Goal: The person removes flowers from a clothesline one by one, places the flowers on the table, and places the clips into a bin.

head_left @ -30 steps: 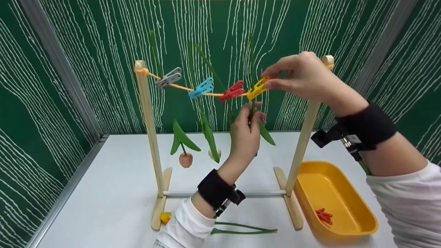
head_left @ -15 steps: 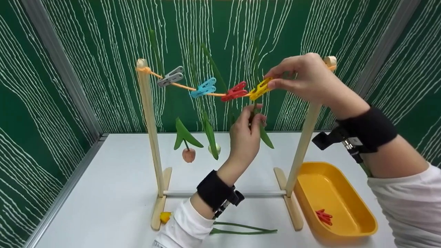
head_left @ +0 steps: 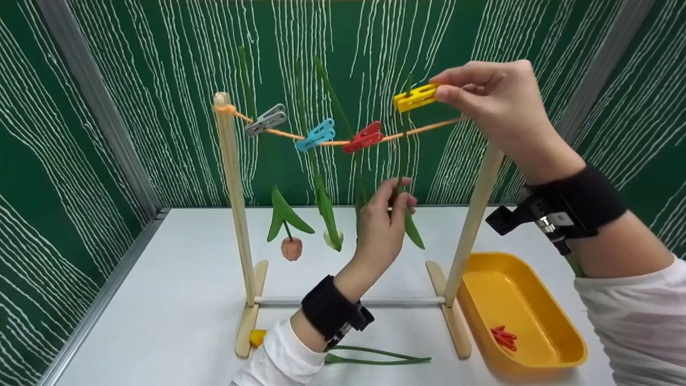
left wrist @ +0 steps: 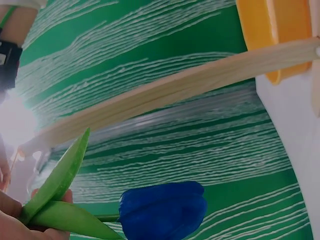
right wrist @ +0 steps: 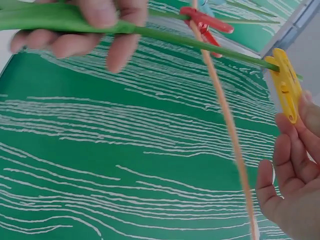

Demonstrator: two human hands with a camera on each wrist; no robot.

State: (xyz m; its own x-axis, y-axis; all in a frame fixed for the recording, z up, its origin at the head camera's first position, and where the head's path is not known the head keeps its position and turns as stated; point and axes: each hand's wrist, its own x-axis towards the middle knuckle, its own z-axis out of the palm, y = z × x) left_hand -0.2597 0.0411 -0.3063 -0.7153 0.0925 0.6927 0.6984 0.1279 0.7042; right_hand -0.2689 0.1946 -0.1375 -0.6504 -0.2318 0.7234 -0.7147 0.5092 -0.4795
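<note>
My right hand (head_left: 496, 102) pinches the yellow clothespin (head_left: 415, 97) above the orange cord (head_left: 429, 128), apart from it. In the right wrist view this clothespin sits on the stem (right wrist: 220, 50) of a tulip, near its cut end. Lower down, my left hand (head_left: 378, 230) grips that stem by its leaves. The tulip's blue flower (left wrist: 162, 210) hangs downward in the left wrist view; my left hand hides it in the head view. Red (head_left: 363, 136), light blue (head_left: 316, 135) and grey (head_left: 266, 120) clothespins stay on the cord, with stems at them.
Wooden posts (head_left: 231, 203) hold up the cord. A peach tulip (head_left: 291, 249) and a whitish one (head_left: 332, 239) hang upside down. At right stands a yellow tray (head_left: 514, 289) with red clothespins (head_left: 504, 338). A yellow flower (head_left: 257, 338) and green stems (head_left: 380, 354) lie on the table.
The yellow clothespin has come off the cord and risen with my right hand. My left hand, still on the stem, has dropped slightly. The cord's right part now shows bare.
</note>
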